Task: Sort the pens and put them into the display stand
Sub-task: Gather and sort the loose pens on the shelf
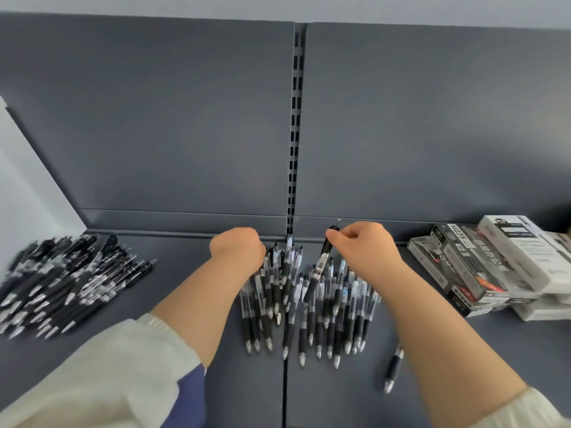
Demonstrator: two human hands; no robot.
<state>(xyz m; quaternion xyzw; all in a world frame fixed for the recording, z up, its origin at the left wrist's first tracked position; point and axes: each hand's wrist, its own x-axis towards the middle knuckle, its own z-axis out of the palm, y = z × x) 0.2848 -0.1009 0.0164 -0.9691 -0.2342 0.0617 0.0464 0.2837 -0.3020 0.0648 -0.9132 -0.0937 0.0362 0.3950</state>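
The fingers (335, 237) of the right hand (364, 248) pinch the top end of a pen (323, 261). The pen is black with a clear part in the middle. It hangs tilted, its tip pointing down and toward the near edge of the shelf (340, 396), above the middle pile (309, 304).

The left hand (238, 248) is at the far left side of this pile. Its fingers are curled down and hidden behind the back of the hand, so I cannot tell if they hold anything or only touch the pens.

The middle pile lies between the two forearms, near the back edge, across the seam between two shelf panels. Its pens are mostly parallel, with the tips toward the near edge. They have black grips and clear bodies.

A loose pen (394, 367) lies alone beside the right forearm, apart from the pile.

The left pile (68, 279) is near the left edge, with darker pens lying at a slant.

Boxes (494, 267), black and white, are stacked at the right edge, leaning over each other.

A grey back panel (154, 118) stands behind the shelf, with a slotted post (295, 134) in its middle. The sleeve (108, 381) on the left arm is pale.
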